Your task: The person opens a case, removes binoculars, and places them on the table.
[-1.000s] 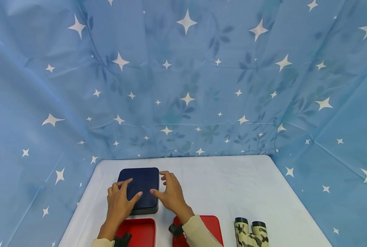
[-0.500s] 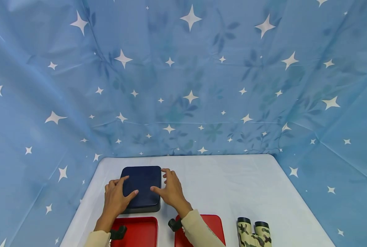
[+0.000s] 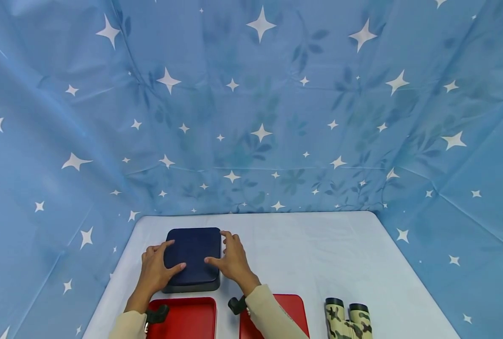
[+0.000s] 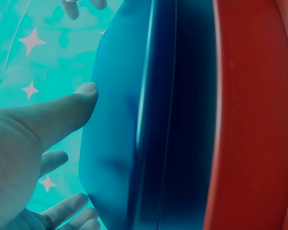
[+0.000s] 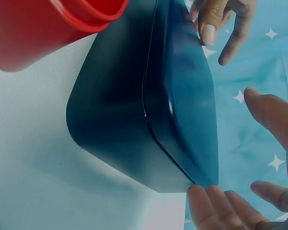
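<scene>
A dark navy box (image 3: 194, 259) with its lid on stands at the table's back left; a thin seam runs round its side in both wrist views. My left hand (image 3: 153, 269) is at the box's left edge, fingers spread and thumb over the lid. At the right edge is my right hand (image 3: 234, 260), its thumb above the lid's surface. In the right wrist view, the right fingertips (image 5: 199, 196) touch or nearly touch the lid's rim. The left thumb (image 4: 81, 96) appears near the lid's top in the left wrist view. Neither hand grips anything.
A red tray (image 3: 194, 320) lies in front of the box, with another red piece (image 3: 291, 308) partly under the right sleeve. Camouflage binoculars (image 3: 346, 325) stand at the front right. Blue star-patterned cloth (image 3: 251, 117) surrounds the white table (image 3: 298, 254).
The left hand has moved left, from over the lid to the box's left edge. The right hand stays by the right edge with only a slight shift. The view has shifted a little.
</scene>
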Tool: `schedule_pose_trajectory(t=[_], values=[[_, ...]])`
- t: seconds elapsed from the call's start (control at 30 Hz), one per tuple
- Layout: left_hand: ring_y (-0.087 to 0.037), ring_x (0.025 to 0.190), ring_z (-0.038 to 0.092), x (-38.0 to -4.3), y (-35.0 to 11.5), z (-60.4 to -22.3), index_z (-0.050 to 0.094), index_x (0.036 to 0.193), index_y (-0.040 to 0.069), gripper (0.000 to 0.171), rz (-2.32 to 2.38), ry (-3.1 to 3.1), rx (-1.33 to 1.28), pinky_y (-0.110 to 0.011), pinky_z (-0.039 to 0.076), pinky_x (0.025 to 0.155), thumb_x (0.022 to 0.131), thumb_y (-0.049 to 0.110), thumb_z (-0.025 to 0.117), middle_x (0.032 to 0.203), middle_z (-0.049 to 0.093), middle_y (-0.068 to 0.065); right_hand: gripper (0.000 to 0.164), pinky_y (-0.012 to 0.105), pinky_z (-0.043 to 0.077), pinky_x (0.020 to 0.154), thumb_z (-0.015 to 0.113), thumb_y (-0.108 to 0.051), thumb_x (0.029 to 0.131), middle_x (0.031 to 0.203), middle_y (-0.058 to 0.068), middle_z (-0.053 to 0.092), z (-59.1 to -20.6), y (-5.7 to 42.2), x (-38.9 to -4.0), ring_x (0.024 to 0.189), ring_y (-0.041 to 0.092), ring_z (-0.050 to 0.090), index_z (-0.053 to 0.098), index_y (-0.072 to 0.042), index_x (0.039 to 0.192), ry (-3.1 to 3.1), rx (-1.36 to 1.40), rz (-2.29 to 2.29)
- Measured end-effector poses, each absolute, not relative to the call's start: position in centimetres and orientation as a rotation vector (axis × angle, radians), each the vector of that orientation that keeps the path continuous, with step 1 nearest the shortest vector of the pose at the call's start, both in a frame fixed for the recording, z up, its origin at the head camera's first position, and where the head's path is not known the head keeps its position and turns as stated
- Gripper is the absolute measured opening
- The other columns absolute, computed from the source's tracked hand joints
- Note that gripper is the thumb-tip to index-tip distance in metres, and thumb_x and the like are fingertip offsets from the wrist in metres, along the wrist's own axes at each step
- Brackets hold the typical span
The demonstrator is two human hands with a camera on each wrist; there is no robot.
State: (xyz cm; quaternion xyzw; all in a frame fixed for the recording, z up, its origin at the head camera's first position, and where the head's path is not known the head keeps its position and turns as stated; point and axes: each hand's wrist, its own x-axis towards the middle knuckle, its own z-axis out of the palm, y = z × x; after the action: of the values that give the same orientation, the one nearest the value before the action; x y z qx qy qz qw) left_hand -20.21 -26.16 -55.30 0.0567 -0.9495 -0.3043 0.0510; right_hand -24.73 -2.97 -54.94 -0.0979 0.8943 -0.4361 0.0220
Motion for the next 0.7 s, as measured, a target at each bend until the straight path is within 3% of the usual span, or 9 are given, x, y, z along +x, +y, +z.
schedule_pose_trajectory(t=[0.37,0.6,0.7], values=[[-0.049,0.123,0.034,-20.40,-27.03,-55.02,0.041,0.149,0.009,0.084,-0.988,-2.897,0.140,-0.067,0.040,0.097,0.080,0.030,0.084,0.134,0.038,-0.032,0.088,0.033,0.056,0.081,0.088,-0.038,0.074,0.127,0.009,0.054,-55.11,-3.26,-24.81,0.099,0.015,0.057,0.044,-0.016,0.147,2.778,-0.276,-1.318],[-0.048,0.121,0.039,-20.34,-27.14,-55.11,0.040,0.149,0.007,0.084,-1.001,-2.937,0.120,-0.065,0.040,0.097,0.081,0.030,0.083,0.135,0.044,-0.032,0.085,0.044,0.053,0.098,0.086,-0.037,0.077,0.130,0.011,0.054,-55.05,-3.65,-24.71,0.114,0.021,0.056,0.045,-0.014,0.147,2.804,-0.288,-1.260],[-0.048,0.122,0.039,-20.27,-27.19,-55.04,0.040,0.149,0.007,0.084,-1.005,-2.943,0.118,-0.066,0.040,0.098,0.081,0.029,0.083,0.136,0.044,-0.033,0.083,0.044,0.052,0.099,0.086,-0.036,0.077,0.129,0.010,0.055,-55.15,-3.91,-24.72,0.114,0.021,0.056,0.046,-0.014,0.146,2.812,-0.279,-1.243]])
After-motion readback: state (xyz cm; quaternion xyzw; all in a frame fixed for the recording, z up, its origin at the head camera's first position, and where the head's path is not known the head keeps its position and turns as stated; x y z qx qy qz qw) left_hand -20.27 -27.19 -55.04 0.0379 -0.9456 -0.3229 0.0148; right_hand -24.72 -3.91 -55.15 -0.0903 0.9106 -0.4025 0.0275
